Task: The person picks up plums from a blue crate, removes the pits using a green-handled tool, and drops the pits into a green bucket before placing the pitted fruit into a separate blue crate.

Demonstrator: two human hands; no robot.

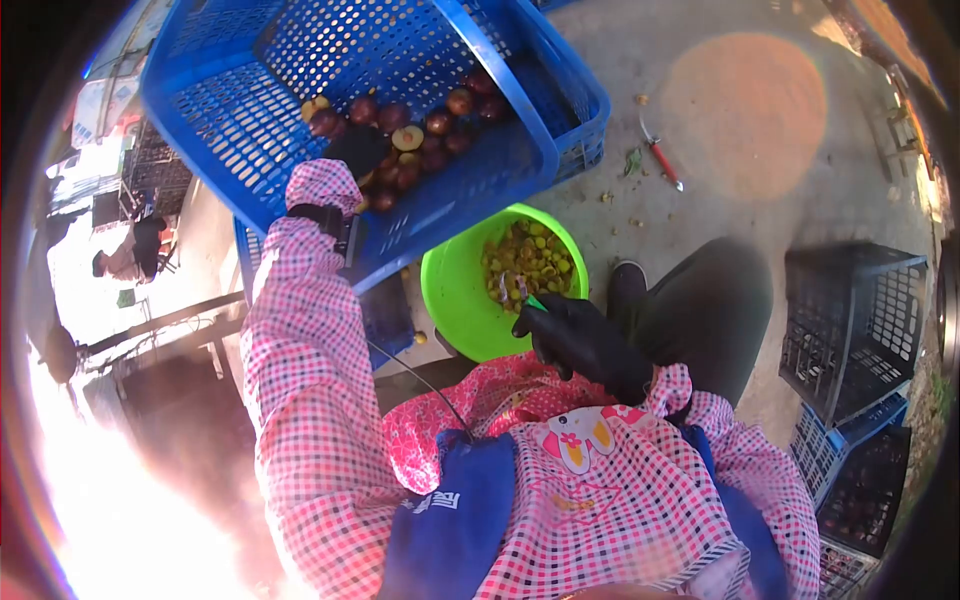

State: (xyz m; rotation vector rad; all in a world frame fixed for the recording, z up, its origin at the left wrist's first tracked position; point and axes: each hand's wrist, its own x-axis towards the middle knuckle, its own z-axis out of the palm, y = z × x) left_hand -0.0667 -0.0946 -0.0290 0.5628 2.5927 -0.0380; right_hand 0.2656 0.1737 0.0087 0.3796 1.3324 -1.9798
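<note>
My left hand (358, 150), in a black glove, reaches into a tilted blue plastic crate (430, 235). It is at the left end of a pile of dark red plum-like fruits (438, 122); its fingers cannot be made out. Two of the fruits show pale yellow cut faces. My right hand (585, 345), also black-gloved, is closed around a green-handled tool (535, 303) with a shiny metal end. That end is over a lime-green basin (447, 290) holding many small yellow-green and brownish pieces (530, 258).
A red-handled tool with a curved metal part (660, 160) lies on the concrete floor (610, 60), among scraps. Stacked at the right are a black crate (850, 330) and a blue crate (822, 455). Another person (130, 250) is at the far left.
</note>
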